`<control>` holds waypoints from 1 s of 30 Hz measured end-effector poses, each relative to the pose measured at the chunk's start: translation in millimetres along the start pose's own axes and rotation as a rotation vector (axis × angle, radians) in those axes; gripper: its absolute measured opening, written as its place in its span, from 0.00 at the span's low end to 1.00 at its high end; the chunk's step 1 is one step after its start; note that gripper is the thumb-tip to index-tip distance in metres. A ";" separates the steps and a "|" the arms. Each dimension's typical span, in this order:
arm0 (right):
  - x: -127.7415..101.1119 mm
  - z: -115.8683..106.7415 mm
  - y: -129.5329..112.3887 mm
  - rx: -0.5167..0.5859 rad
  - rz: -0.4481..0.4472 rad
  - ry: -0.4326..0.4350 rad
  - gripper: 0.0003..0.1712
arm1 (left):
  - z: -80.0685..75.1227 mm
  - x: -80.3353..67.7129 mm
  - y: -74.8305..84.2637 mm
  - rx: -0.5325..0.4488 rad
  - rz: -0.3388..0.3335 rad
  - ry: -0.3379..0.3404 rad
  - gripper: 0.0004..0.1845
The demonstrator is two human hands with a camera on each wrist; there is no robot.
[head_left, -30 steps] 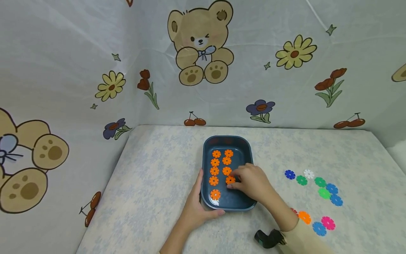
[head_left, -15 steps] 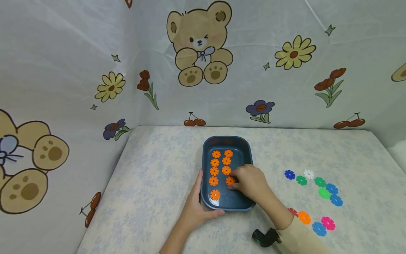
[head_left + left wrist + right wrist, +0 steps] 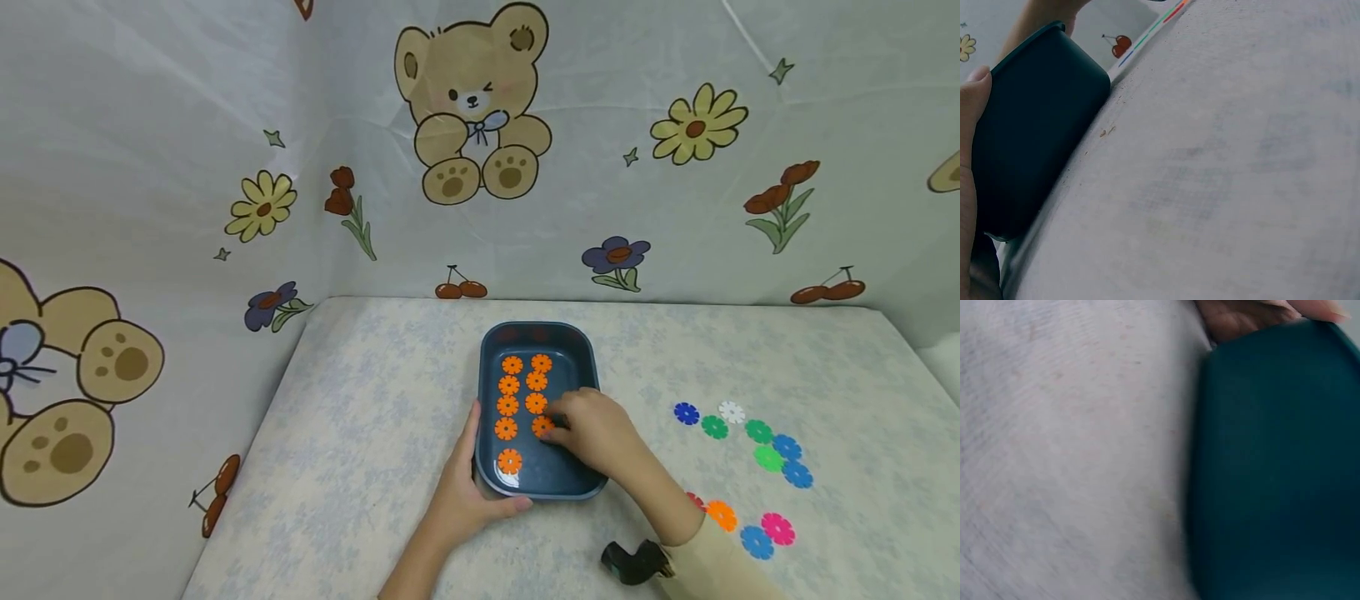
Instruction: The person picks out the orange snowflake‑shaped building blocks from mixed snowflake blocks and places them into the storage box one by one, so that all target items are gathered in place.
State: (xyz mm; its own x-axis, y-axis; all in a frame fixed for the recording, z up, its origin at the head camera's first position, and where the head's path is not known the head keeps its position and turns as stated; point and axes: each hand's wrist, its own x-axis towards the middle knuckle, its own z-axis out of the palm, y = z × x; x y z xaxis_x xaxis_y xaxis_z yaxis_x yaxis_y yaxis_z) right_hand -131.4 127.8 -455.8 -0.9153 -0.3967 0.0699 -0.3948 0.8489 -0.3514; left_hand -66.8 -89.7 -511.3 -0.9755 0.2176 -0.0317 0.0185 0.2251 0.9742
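A dark blue rectangular tray (image 3: 573,471) stands on the table. Inside it, orange notched interlocking discs (image 3: 506,428) lie in two columns, the left one reaching nearer the person. My left hand (image 3: 462,492) holds the tray's near left corner, thumb along the front edge and fingers up the side. My right hand (image 3: 600,429) reaches over the right rim, with thumb and index finger pinching the nearest orange disc (image 3: 541,426) of the right column. In the right wrist view, the tray's outer wall (image 3: 1279,469) hides that pinch; the left wrist view shows the opposite wall (image 3: 1041,125).
To the right on the table lie loose discs: dark blue (image 3: 686,413), white (image 3: 732,412), green (image 3: 759,431), blue (image 3: 797,474), pink (image 3: 777,528) and orange (image 3: 722,515). A black curved object (image 3: 632,562) sits by the right sleeve. A printed cloth (image 3: 525,242) hangs behind.
The disc at my right fingertips has shifted slightly left, closer into line with its column. My right wrist moved a little left, then back. The left hand and tray stay put.
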 end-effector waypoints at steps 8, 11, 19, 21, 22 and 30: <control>-14.6 -16.8 2.0 0.086 -0.009 0.060 0.15 | -0.4 -0.5 -2.2 -0.012 0.024 -0.011 0.69; -23.3 -29.9 4.8 0.065 -0.018 0.118 0.16 | -0.3 -0.5 -1.6 -0.019 0.024 -0.013 0.69; -64.6 -68.2 41.1 0.037 0.111 0.117 0.18 | 0.3 -0.3 -1.1 -0.011 0.030 -0.006 0.70; -78.7 -73.3 56.8 0.031 0.154 0.054 0.18 | 0.0 -0.4 -0.8 -0.008 0.028 -0.005 0.70; -86.0 -74.0 65.1 0.038 0.178 0.014 0.19 | -0.1 -0.4 -0.6 -0.006 0.023 -0.004 0.70; -136.6 -58.2 117.2 0.073 0.362 -0.365 0.32 | 0.2 -0.2 0.3 0.005 0.012 -0.009 0.70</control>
State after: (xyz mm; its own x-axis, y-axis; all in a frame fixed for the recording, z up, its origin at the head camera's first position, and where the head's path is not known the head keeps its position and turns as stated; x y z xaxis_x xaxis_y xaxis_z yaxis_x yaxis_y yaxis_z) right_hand -57.4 301.9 -452.2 -0.8996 -0.1887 -0.3939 -0.0390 0.9329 -0.3579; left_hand -66.5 -89.4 -511.0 -0.9733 0.2286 -0.0218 0.0315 0.2270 0.9734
